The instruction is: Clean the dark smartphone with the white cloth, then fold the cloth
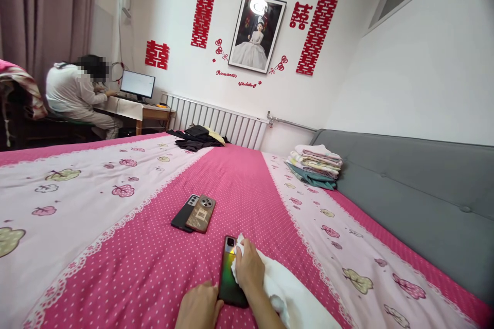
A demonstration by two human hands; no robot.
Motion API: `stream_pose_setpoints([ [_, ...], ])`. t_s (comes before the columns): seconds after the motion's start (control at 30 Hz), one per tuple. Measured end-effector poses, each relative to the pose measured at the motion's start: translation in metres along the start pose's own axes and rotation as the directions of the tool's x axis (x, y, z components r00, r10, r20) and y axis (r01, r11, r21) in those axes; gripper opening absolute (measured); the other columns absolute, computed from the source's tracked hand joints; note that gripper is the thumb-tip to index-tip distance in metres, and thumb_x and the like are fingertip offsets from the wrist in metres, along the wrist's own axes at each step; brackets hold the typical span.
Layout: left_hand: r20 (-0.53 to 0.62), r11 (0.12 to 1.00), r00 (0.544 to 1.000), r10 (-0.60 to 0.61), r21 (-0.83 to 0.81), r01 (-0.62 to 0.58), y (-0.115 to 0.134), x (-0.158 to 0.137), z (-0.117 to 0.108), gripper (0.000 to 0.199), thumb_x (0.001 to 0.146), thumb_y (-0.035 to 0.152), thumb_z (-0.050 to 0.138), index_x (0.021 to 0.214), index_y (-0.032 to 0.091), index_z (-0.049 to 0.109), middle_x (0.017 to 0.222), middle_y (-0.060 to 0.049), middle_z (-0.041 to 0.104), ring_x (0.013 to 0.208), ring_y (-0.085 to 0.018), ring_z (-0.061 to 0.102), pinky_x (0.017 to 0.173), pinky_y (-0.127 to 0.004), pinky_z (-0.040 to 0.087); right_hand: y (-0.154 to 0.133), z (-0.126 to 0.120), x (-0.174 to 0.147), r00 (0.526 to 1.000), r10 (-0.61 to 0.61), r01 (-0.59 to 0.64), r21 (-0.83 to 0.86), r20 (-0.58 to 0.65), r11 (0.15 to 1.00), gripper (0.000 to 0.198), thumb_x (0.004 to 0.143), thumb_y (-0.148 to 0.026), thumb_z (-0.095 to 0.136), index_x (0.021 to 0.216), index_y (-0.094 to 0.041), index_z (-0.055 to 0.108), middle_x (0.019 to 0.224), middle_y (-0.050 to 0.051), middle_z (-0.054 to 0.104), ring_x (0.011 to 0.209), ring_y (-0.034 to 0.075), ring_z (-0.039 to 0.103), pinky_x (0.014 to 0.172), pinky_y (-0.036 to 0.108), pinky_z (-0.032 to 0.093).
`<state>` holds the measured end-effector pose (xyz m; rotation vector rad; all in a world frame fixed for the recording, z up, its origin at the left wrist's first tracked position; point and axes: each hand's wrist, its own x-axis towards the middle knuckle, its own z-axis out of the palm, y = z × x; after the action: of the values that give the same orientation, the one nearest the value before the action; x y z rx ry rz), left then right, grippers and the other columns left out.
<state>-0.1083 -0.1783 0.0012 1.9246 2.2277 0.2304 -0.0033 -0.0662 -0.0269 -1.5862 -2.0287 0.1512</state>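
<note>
A phone point(232, 285) with a green-to-yellow shiny back lies face down on the pink dotted bedspread. My left hand point(198, 306) is at its lower left edge, fingers curled and thumb against the corner, holding that side. Bunched in my closed right hand point(250, 266) is a white cloth point(280, 280), pressed on the upper right of the phone's back. The cloth's loose part trails over the bed to the right. Farther off, a brown patterned phone point(201, 214) with a square label partly overlaps a black phone point(181, 220), both with their cameras up.
A stack of folded cloths point(314, 164) stands beside the grey headboard point(409, 185). Dark clothes point(196, 139) lie at the far edge of the bed, before a radiator point(216, 115). At the back left, a person point(71, 90) sits at a desk point(131, 109) with a monitor point(138, 84).
</note>
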Motion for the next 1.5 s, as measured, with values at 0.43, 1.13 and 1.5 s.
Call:
stream_pose_setpoints([
  [0.43,0.001,0.999,1.000,0.030,0.031,-0.030,0.006,-0.005,-0.009,0.023,0.086,0.023,0.046,0.094,0.015,0.067,0.091,-0.011,0.069,0.087,-0.027,0.065,0.075,-0.036,0.049,0.001,-0.004,0.000,1.000,0.016,-0.015,-0.012,0.021,1.000,0.025,0.091,-0.029,0.034,0.101,-0.019,0.054,0.099,0.007,0.064,0.093,0.022,0.060,0.072,0.029,0.040],
  [1.13,0.021,0.999,0.999,0.036,0.019,-0.037,0.007,-0.007,-0.015,0.024,0.086,0.023,0.047,0.094,0.014,0.067,0.092,-0.013,0.069,0.088,-0.028,0.065,0.076,-0.036,0.048,0.000,-0.007,-0.001,0.998,0.041,-0.039,-0.042,0.039,0.998,0.024,0.091,-0.031,0.034,0.101,-0.021,0.054,0.098,0.006,0.064,0.090,0.020,0.060,0.067,0.027,0.037],
  [1.5,0.027,0.999,0.999,0.022,0.029,-0.023,0.007,-0.006,-0.012,0.023,0.086,0.025,0.047,0.095,0.016,0.067,0.093,-0.012,0.069,0.088,-0.026,0.065,0.075,-0.033,0.048,-0.001,-0.010,-0.001,0.998,0.039,-0.037,-0.036,0.043,0.999,0.025,0.091,-0.030,0.035,0.104,-0.020,0.054,0.101,0.006,0.064,0.093,0.021,0.060,0.071,0.028,0.038],
])
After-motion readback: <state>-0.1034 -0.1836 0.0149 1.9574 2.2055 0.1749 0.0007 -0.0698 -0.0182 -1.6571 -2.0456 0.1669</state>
